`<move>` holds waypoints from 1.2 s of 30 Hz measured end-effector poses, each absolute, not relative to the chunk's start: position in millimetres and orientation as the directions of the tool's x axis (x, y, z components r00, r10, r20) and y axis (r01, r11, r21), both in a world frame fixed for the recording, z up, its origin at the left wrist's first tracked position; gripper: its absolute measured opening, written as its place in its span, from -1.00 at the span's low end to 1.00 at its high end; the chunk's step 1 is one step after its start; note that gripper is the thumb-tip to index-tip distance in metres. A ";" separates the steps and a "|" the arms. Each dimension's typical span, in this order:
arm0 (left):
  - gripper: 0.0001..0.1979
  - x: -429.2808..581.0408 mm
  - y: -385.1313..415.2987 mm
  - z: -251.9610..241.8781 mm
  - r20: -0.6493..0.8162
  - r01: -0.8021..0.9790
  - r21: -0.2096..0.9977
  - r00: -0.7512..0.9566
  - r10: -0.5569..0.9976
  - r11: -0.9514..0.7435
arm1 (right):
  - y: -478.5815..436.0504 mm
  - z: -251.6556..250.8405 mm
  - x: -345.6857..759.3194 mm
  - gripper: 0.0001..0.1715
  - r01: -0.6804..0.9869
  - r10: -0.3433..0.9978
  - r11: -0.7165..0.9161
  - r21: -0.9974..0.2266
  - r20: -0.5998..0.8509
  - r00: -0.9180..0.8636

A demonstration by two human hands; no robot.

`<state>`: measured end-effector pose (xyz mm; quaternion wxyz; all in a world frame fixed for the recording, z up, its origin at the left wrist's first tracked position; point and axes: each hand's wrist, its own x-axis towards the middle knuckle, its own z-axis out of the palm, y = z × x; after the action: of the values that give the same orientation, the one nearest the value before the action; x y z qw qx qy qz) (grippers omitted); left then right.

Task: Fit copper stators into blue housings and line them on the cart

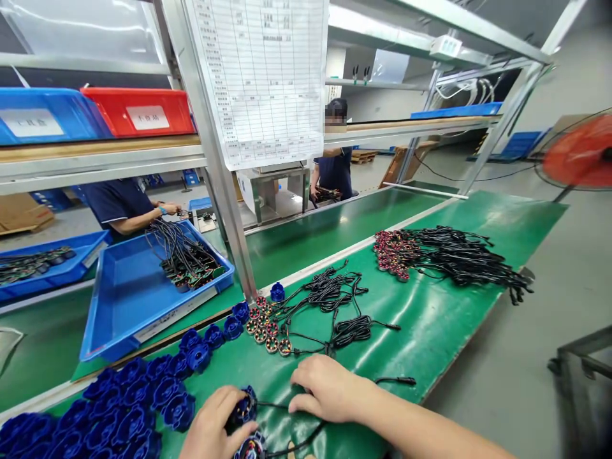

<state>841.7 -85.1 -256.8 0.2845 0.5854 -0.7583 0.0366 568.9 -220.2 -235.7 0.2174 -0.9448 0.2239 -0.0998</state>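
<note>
My left hand point(213, 426) is curled at the bottom centre, its fingers on a dark blue plastic housing point(247, 408) with a black cable coming out. Just below the thumb lies a second blue housing point(250, 448) with coloured wires inside. My right hand point(329, 390) hovers low over the mat, thumb and forefinger apart, beside the black cable point(272, 404) from the first housing. That cable disappears behind the right thumb. Several empty blue housings point(138, 401) are heaped to the left. Beyond my hands sit small round copper-wound motor parts point(271, 344) with bundled black cables point(351, 331).
A green-matted bench point(406, 331) runs away to the right, bearing a large pile of cabled parts point(454, 255). A blue tray point(122, 274) holds circuit boards with cables. A metal post point(229, 217) rises ahead. Two co-workers point(117, 204) work across the bench.
</note>
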 end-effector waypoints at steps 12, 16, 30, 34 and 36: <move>-0.73 830.4 -67.8 -240.5 0.287 -0.902 0.349 -0.156 -0.945 0.255 | -254.2 -247.3 545.7 -0.57 -0.620 -0.709 -0.667 -0.414 0.095 0.699; -0.84 827.6 -66.4 -241.1 0.193 -0.896 0.398 -0.128 -0.973 0.197 | -264.4 -255.5 515.1 -0.48 -0.552 -0.663 -0.674 -0.491 0.073 0.745; -0.81 819.9 -68.3 -229.0 0.009 -0.877 0.471 -0.100 -0.995 0.092 | -260.8 -251.3 505.2 -0.88 -0.502 -0.587 -0.783 -0.367 0.171 0.791; -0.81 820.6 -70.2 -232.3 -0.014 -0.868 0.493 -0.085 -0.996 0.067 | -250.1 -239.8 497.3 -0.82 -0.437 -0.531 -0.825 -0.358 0.229 0.816; -0.81 820.9 -70.2 -234.9 -0.026 -0.858 0.510 -0.082 -0.996 0.058 | -242.1 -231.7 489.2 -0.86 -0.483 -0.557 -0.800 -0.357 0.142 0.818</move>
<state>820.9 -70.2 -234.9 0.1699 0.6557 -0.7070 -0.2031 489.2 -242.1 -231.7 0.1545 -0.9409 0.2763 -0.1206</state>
